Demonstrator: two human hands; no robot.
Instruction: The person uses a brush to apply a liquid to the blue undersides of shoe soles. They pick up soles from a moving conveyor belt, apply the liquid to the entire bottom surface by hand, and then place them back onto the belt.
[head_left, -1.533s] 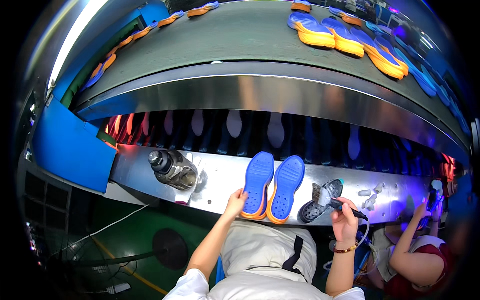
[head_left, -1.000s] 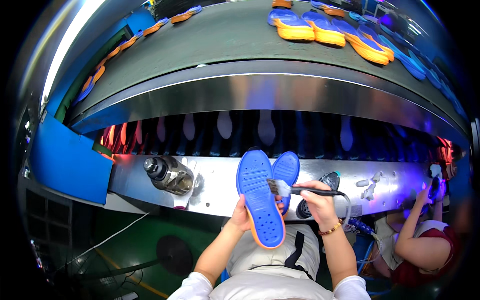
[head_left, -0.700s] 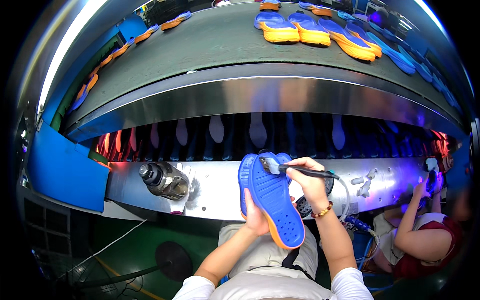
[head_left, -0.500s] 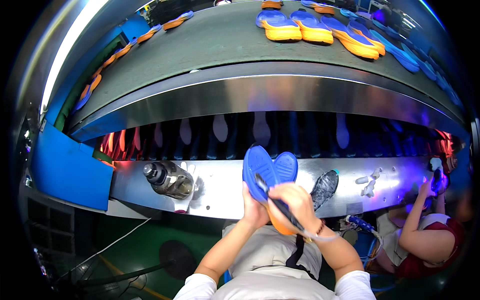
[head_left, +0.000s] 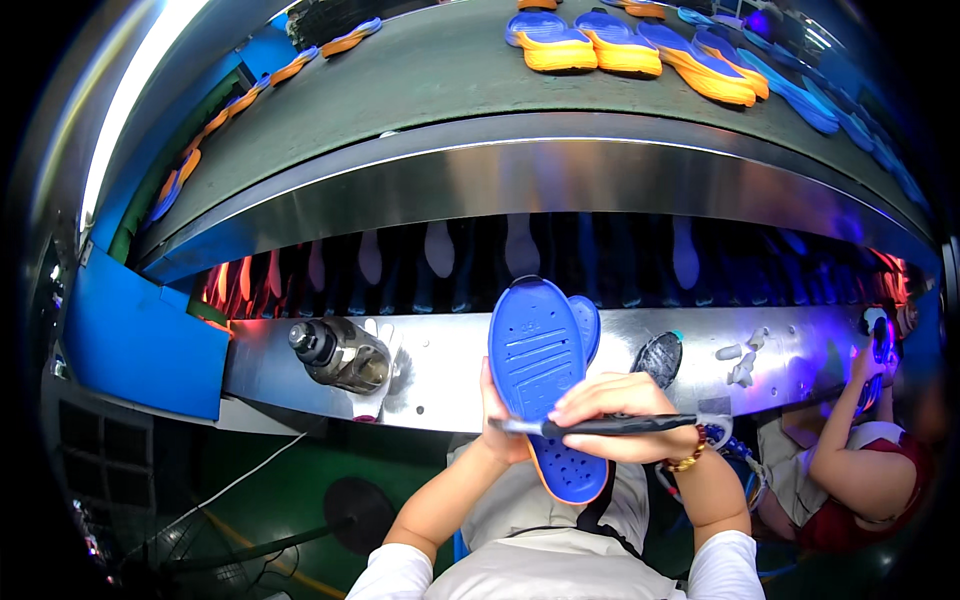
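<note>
My left hand (head_left: 502, 444) grips the left edge of a blue shoe sole (head_left: 540, 345) with an orange rim, tilted so its grooved, pitted face shows. In my right hand (head_left: 630, 400) is a black-handled brush (head_left: 625, 426) with a clear tube at its rear end. The brush lies crosswise over the lower part of the sole, its tip near my left hand; whether the bristles touch the sole I cannot tell. Partly hidden behind the held sole is a second blue sole (head_left: 589, 328), over the metal bench (head_left: 450, 370).
A dark-capped bottle (head_left: 345, 358) stands left on the bench. Right of the soles lie a dark sole-shaped piece (head_left: 660, 357) and small pale pieces (head_left: 742, 366). Beyond, a green conveyor belt (head_left: 400, 95) carries blue-and-orange soles (head_left: 555, 45). A co-worker (head_left: 855, 480) sits at right.
The held sole has turned its broad face more fully toward me, its heel end lower. My right hand has moved down and right, and the brush has swung from slanted to nearly level.
</note>
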